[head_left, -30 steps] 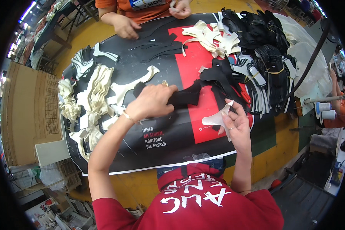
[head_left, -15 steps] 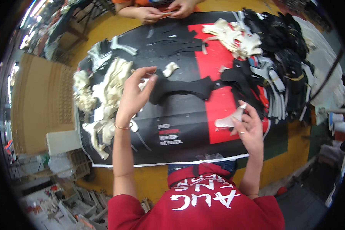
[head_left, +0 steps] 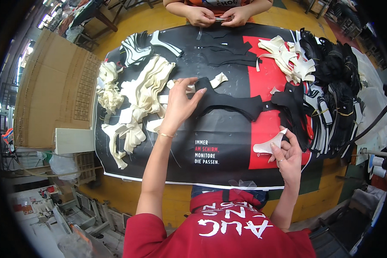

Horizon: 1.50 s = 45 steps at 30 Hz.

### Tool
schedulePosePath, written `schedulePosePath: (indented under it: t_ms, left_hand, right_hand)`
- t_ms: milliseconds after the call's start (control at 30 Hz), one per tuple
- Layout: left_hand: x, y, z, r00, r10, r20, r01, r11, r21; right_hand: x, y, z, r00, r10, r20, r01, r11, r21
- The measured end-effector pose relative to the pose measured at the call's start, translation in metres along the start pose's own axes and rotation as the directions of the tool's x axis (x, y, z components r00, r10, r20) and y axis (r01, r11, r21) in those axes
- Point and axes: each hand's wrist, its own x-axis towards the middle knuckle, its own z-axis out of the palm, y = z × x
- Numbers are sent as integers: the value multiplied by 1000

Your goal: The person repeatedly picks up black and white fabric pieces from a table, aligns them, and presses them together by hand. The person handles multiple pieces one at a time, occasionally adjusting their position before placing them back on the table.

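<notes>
Near edge of blk mat is running just before wearer's torso, bare room lying btwn it & blk piece. Cardboard box is standing off L edge, inside hidden. L hand is holding thumb & fingers apart at blk piece's L end, contact unclear; R hand is pinching wht piece, extending L over red area.

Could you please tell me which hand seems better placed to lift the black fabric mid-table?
Probably the left hand: it is at the left end of the black fabric, while the right hand is farther off and holds a pale piece.
</notes>
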Motion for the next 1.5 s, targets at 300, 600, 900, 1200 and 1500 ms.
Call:
schedulePosePath:
  t_ms: [300,600,900,1200,1500]
  left_hand:
    - [6,-3,13,999,-37,14,36,999,21]
    - [1,10,15,980,111,-167,-90,987,131]
    - [-83,74,-1,667,89,739,645,426,-634]
    - [-124,95,8,740,-65,669,644,351,-679]
    - [-140,50,-52,936,-299,187,334,584,-740]
  right_hand:
    - [-2,-2,-3,997,67,-44,-66,998,18]
    - [0,6,-1,1000,4,-25,-2,996,85]
    - [-20,-6,12,546,-813,201,724,337,-602]
    - [-18,3,35,611,-745,268,753,443,-487]
    - [-15,-3,72,957,36,287,-55,997,61]
